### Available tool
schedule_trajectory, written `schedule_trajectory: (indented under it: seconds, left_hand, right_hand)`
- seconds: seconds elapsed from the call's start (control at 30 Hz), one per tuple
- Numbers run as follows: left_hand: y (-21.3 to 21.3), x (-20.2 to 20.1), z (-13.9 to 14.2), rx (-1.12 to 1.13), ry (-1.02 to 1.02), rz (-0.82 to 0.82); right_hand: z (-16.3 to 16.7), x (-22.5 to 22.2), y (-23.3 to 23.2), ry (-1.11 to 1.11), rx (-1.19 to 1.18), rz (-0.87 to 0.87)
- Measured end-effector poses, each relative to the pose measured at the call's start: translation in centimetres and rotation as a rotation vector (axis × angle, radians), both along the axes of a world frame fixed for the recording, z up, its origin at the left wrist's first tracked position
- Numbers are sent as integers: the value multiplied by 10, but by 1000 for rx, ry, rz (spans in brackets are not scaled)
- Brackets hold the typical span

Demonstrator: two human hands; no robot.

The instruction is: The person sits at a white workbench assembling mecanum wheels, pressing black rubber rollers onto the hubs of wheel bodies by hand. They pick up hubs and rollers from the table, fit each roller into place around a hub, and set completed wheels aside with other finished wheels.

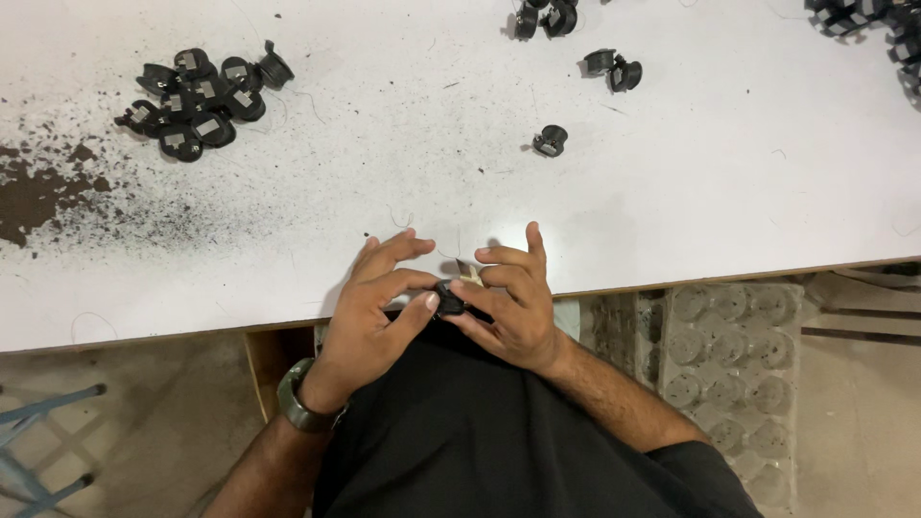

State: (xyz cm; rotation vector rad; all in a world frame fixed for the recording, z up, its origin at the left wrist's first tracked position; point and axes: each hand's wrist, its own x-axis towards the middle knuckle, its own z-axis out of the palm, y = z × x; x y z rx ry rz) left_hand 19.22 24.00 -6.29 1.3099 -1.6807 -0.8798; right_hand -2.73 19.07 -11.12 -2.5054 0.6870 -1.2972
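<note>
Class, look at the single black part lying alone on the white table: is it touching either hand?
Apart. The head view shows the lone black part on the white table, with bare tabletop between it and the left hand and right hand.

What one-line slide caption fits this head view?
Both hands, left hand and right hand, pinch a small black part at the white table edge; a pile of similar parts lies far left.
</note>
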Motion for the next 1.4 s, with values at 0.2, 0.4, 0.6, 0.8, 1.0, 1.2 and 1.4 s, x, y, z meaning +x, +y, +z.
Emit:
schedule_trajectory:
  seconds: [0.2, 0.4, 0.6, 0.8, 1.0, 1.2, 1.4]
  left_hand:
    - [-4, -2, -5, 78, 75, 45]
    - [0, 2, 2, 85, 297, 79]
    - [-2, 0, 12, -99, -151, 85]
    - [-3, -13, 7, -139, -257, 132]
    - [6, -8, 5, -301, -420, 137]
    - [11, -7, -5, -341, -493, 112]
    - [9, -10, -10, -367, -550, 152]
  right_hand:
    - [4, 1, 1, 70, 1, 3]
    - [10, 5, 0, 120, 58, -90]
    - [14, 7, 0, 146, 111, -122]
    - [17, 9, 0, 188, 113, -122]
    - [18, 8, 2, 200, 153, -154]
    - [17, 10, 2, 194, 157, -169]
    - [19, 9, 2, 227, 168, -153]
